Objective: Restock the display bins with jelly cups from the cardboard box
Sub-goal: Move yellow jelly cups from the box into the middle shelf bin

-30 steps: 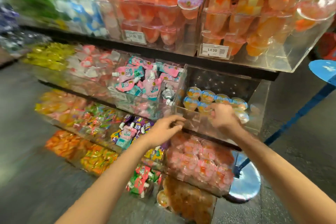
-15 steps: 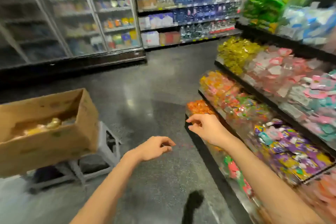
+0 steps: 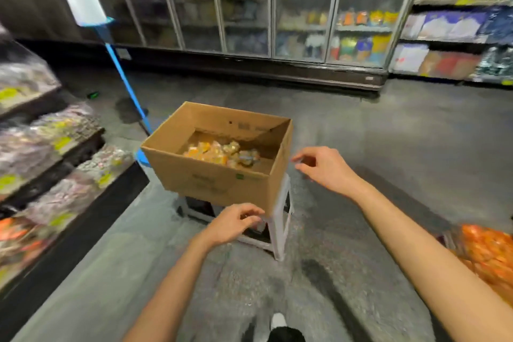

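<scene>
Both hands off bins, cardboard box (image 3: 219, 183) now ahead

jelly cups (image 3: 222, 153): blurred orange-yellow heap, number cannot be told
stool (image 3: 279, 226): mostly hidden under the cardboard box (image 3: 211, 180)
box print: smeared, unreadable
orange packets (image 3: 491, 255): cut off by right edge

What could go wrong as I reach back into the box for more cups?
The cardboard box sits on a small stool and overhangs it; leaning on a wall with the left hand or right hand could tip it. The jelly cups lie loose and deep at the bottom, so a hurried grip may drop some. The view is blurred by motion, so the stool's legs near your foot could trip you.
</scene>
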{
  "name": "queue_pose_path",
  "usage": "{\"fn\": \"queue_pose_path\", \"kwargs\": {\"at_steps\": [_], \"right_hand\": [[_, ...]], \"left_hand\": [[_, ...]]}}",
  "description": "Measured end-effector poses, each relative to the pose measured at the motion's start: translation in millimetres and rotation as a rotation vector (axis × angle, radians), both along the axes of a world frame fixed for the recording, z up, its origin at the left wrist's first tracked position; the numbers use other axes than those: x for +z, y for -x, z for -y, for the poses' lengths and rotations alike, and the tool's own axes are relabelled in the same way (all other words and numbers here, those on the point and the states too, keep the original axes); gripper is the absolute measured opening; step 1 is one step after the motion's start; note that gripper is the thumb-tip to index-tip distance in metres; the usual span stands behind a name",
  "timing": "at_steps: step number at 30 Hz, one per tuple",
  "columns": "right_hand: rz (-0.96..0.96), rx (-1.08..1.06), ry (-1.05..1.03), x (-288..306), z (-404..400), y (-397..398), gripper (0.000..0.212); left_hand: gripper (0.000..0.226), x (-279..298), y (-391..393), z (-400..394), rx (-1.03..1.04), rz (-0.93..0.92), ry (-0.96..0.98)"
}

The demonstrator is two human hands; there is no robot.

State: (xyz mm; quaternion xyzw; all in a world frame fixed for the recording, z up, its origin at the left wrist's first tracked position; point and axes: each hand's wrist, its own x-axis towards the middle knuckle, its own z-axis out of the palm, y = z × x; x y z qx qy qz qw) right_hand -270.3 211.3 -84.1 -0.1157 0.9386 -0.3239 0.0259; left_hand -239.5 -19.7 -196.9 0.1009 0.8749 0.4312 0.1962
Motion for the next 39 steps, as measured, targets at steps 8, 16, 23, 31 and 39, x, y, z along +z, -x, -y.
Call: {"fn": "queue_pose_path", "kwargs": {"at_steps": [8, 16, 23, 31, 39], "right_hand": [[0.173, 0.066, 0.0, -43.9, 76.1, 180.7, 0.017], [0.368, 0.114, -0.065, -121.2, 163.1, 308.9, 0.026], [0.51, 0.04, -0.152, -215.1, 261.3, 391.1, 0.019], [0.772, -0.083, -0.227, -342.9, 335.8, 454.7, 0.045], [0.756, -0.211, -0.343, -466.6, 393.1, 505.5, 0.084]], "left_hand": [[0.017, -42.9, 118.0, 55.1, 0.302, 0.143, -0.178], [0.02, -70.0, 228.5, 147.9, 0.451, 0.195, -0.261], [0.027, -122.2, 367.7, 256.4, 0.411, 0.095, -0.146], [0.024, -202.4, 484.4, 335.4, 0.285, 0.234, 0.057], [0.044, -253.7, 505.7, 351.4, 0.304, 0.187, 0.26]]}}
